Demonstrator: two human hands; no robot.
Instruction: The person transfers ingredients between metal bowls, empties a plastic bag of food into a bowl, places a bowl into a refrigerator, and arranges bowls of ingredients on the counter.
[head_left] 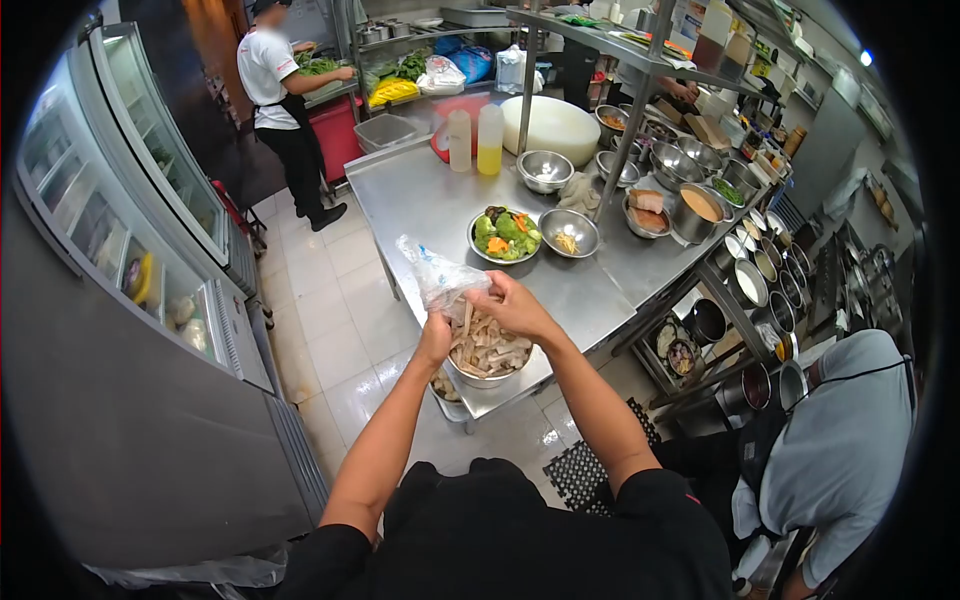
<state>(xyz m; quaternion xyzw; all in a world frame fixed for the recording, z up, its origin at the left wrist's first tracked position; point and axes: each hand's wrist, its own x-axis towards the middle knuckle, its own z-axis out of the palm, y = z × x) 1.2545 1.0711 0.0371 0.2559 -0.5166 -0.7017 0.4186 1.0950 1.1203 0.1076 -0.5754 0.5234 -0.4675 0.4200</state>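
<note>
At the near end of the steel surface: I stand over a metal bowl, set close to the corner and heaped with pale brown strips, whose exact kind I cannot tell.
My left hand: closed on the lower part of a translucent plastic bag, beside the bowl's rim.
My right hand: fingers bent onto the same bag from the other side, above the strips; the fingertips are partly hidden.
Plastic bag: crumpled, blue-printed, held over the far left part of the bowl.
Strips, done: they lie loose and well heaped, so I judge this bowl largely filled.
Bag, left: neither hand has let go of it; whether strips remain inside, I cannot tell.
Farther along: mixed vegetables fill one bowl; just beside it, yellow shreds lie in another.
</note>
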